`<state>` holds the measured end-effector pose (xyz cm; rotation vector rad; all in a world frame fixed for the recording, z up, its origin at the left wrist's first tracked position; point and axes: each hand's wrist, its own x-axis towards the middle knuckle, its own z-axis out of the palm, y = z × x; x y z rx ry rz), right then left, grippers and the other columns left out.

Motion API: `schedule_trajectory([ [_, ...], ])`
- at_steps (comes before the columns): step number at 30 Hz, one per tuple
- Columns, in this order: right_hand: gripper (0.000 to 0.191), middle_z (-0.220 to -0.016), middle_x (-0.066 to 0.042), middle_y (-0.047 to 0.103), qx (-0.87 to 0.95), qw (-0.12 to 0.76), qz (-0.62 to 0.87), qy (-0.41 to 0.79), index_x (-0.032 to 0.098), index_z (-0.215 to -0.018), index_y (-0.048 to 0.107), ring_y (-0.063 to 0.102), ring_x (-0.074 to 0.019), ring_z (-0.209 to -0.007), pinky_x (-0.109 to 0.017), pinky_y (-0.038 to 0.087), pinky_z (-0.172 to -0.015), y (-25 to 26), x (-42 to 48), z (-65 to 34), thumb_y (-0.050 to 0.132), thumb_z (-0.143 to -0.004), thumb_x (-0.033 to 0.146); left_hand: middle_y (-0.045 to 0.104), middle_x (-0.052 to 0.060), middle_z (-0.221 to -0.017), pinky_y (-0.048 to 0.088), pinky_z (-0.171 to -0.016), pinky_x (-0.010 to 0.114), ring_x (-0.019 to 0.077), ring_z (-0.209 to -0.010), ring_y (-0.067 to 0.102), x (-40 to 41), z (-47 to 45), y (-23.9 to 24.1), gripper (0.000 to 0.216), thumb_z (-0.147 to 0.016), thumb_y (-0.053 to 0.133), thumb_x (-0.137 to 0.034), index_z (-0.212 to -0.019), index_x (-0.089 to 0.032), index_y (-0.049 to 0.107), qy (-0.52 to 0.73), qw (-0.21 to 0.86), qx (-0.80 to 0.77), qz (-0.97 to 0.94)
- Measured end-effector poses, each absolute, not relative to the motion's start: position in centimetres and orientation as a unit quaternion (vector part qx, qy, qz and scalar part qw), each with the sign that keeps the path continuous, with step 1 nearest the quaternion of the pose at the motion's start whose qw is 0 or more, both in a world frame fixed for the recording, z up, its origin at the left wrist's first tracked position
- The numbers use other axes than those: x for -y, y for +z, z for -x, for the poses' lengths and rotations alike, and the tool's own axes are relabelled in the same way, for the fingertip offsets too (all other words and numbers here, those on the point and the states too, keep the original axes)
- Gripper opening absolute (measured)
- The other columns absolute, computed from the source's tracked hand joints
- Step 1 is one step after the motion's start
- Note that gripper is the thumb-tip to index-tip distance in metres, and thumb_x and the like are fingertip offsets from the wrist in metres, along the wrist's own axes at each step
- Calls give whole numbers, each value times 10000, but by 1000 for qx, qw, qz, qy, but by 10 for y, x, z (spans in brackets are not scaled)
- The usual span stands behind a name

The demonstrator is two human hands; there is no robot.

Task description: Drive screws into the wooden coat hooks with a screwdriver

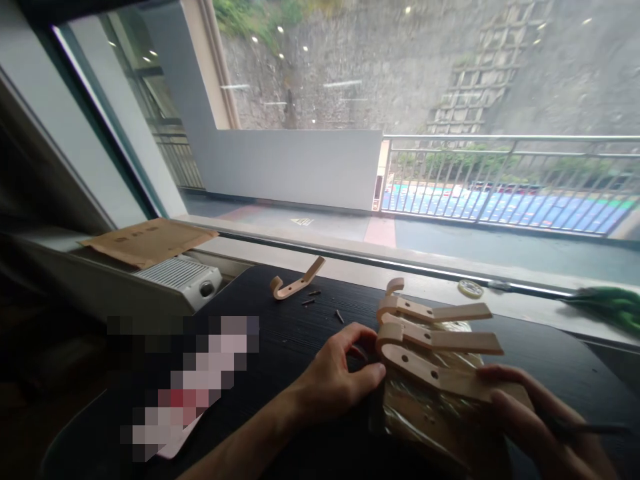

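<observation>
Three pale wooden hooks lie side by side on a clear-wrapped, brownish package (425,423). My left hand (345,370) has its thumb and forefinger at the curled end of the nearest wooden hook (417,363). That hook's straight tail is between the thumb and fingers of my right hand (545,413). A thin dark rod (595,429) sticks out of my right hand; its kind is unclear. The middle wooden hook (450,340) and the far wooden hook (445,311) lie just behind. Another wooden hook (299,283) rests apart on the black table (280,353), beside several small screws (339,317).
A partly blurred pinkish flat object (200,393) lies at the table's left. Brown paper (150,241) covers part of a vented white unit (185,277). Along the window ledge are a tape roll (471,289) and something green (610,307). Window glass rises behind the table.
</observation>
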<state>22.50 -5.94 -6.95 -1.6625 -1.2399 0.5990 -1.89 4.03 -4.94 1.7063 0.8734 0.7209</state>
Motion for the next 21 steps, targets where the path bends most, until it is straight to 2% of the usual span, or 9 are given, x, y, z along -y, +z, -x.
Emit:
schedule_trajectory([
  [2,307,-836,-13,726,510,476,674,243,249,-854,691,680,-249,-787,-242,556,-641,-68,60,-221,630,-701,508,607,43,-1130,413,-943,301,208,-1058,546,-40,21,-49,373,-729,615,-180,-1098,-194,560,317,497,-349,-729],
  [6,258,-881,-5,717,481,498,681,238,255,-805,711,651,-233,-869,-221,523,-723,-69,64,-213,636,-701,479,550,47,-1257,411,-970,311,212,-1099,534,-40,23,-56,556,-725,663,-207,-1238,-240,448,320,485,-363,-729],
  [9,285,-889,-16,716,467,509,681,243,246,-807,719,645,-247,-878,-237,523,-699,-68,63,-214,632,-697,494,586,42,-1214,408,-975,284,211,-1111,538,-37,23,-58,504,-730,681,-235,-1198,-237,494,305,492,-357,-733],
  [11,334,-867,-25,713,451,514,682,259,229,-846,709,648,-232,-803,-238,519,-631,-67,61,-215,622,-708,521,588,35,-1213,397,-983,263,217,-1133,526,-34,22,-55,395,-717,697,-243,-1092,-222,575,293,489,-352,-742],
  [14,428,-753,-31,694,423,513,683,303,198,-919,676,635,-202,-675,-232,495,-546,-65,57,-213,588,-735,574,644,15,-1076,446,-887,227,194,-1023,577,-32,19,-48,240,-732,668,-230,-967,-201,635,244,527,-350,-735],
  [17,448,-679,-18,678,410,510,687,315,199,-925,654,625,-188,-632,-221,477,-523,-64,56,-208,593,-728,596,675,-5,-875,482,-721,209,167,-833,615,-32,15,-45,268,-751,632,-239,-1012,-179,634,178,595,-368,-692],
  [21,403,-650,-5,667,408,512,696,295,213,-868,647,602,-169,-583,-209,463,-495,-63,59,-203,611,-715,584,672,4,-878,476,-692,213,174,-824,608,-32,13,-49,283,-752,634,-290,-1005,-162,630,190,620,-374,-663],
])
